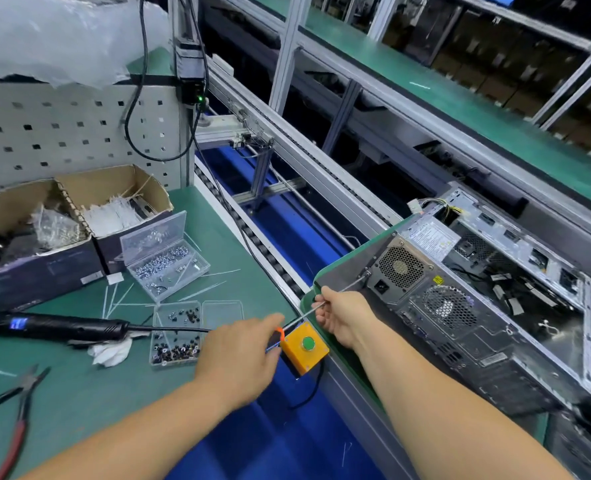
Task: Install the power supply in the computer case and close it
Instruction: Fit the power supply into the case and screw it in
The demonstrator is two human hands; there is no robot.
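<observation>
Factory assembly line | roller conveyor point(252, 233) centre frame | green-matted workbench point(79, 386), pegboard point(62, 133) upper left | screw boxes point(166, 261), electric screwdriver point(58, 325) left | boxed stock shelving point(495, 64) upper right

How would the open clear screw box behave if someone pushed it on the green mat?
The clear screw box looks thin and light, so it would probably slide easily. Its raised lid could make it tip backwards. The loose screws inside would likely shift or spill.

Bare grey metal on the computer case point(474, 327) — dull sheen, punched vent grilles. Screwdriver point(325, 306) shaft: thin bright steel, handle glossy orange plastic. Green bench mat point(79, 386) looks matt and smooth; screw box point(167, 258) clear plastic — cartons point(114, 188) rough, torn cardboard.
</observation>
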